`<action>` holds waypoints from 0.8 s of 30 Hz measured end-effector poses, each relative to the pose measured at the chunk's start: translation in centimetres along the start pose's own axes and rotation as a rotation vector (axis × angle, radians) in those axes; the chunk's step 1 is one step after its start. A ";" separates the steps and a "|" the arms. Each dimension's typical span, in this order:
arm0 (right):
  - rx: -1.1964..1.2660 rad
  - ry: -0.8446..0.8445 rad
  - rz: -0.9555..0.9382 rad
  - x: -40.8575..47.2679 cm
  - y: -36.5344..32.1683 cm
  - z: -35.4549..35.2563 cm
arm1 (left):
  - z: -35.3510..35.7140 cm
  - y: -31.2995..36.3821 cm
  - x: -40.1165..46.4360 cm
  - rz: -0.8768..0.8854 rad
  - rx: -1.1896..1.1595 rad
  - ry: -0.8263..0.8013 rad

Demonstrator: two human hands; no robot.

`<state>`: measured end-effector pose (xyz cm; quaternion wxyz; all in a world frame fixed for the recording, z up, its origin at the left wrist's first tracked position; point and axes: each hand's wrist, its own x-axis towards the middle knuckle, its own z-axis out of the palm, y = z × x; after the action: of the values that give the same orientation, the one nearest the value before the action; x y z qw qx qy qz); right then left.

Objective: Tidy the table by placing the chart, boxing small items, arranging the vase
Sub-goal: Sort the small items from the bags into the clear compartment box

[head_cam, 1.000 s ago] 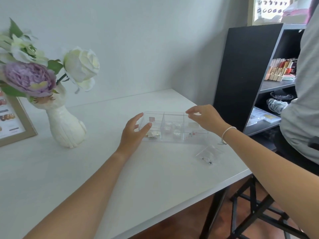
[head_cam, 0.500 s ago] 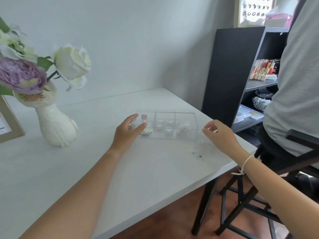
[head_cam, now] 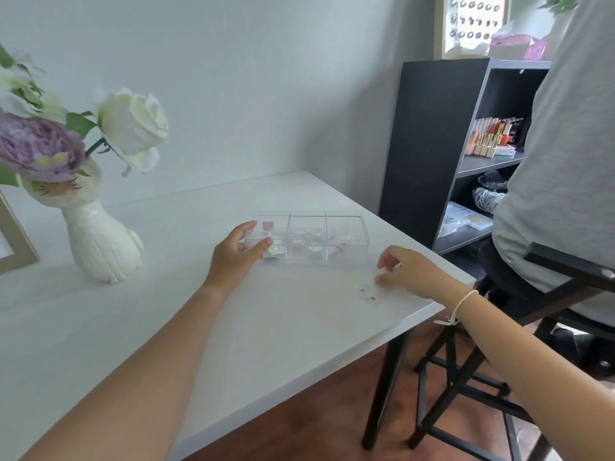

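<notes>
Two hands: left hand (head_cam: 237, 255) holds clear box (head_cam: 346, 242); right hand (head_cam: 407, 272) pinches small bag (head_cam: 368, 291).

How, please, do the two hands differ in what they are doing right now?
The left hand grips the end of the clear box; the right hand pinches a small clear bag lying outside the box. The right wrist wears a white string; the left is bare. Both reach over the white table.
</notes>
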<state>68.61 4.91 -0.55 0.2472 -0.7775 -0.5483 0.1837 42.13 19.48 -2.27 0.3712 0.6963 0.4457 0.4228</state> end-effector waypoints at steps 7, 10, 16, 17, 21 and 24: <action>0.374 0.250 -0.009 1.4 -0.7 -2.7 | 0.0 0.1 0.0 -0.003 -0.006 -0.007; 0.414 0.357 -0.044 2.7 -2.4 -4.4 | -0.1 0.1 0.0 -0.001 -0.008 -0.005; 0.316 0.317 -0.167 5.0 -6.1 -5.1 | -0.1 0.0 0.1 -0.021 0.003 -0.006; 0.288 0.292 -0.179 5.4 -6.6 -4.9 | -0.1 0.0 0.1 -0.020 0.005 -0.005; 0.184 0.196 -0.191 6.7 -7.7 -3.6 | -0.1 0.0 0.1 -0.019 0.006 -0.005; 0.117 0.147 -0.182 7.3 -8.0 -2.6 | -0.1 0.0 0.1 -0.022 0.008 -0.003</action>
<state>66.36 13.54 6.13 0.3474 -0.7200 -0.5855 0.1346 42.04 19.56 -2.20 0.3737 0.6933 0.4546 0.4159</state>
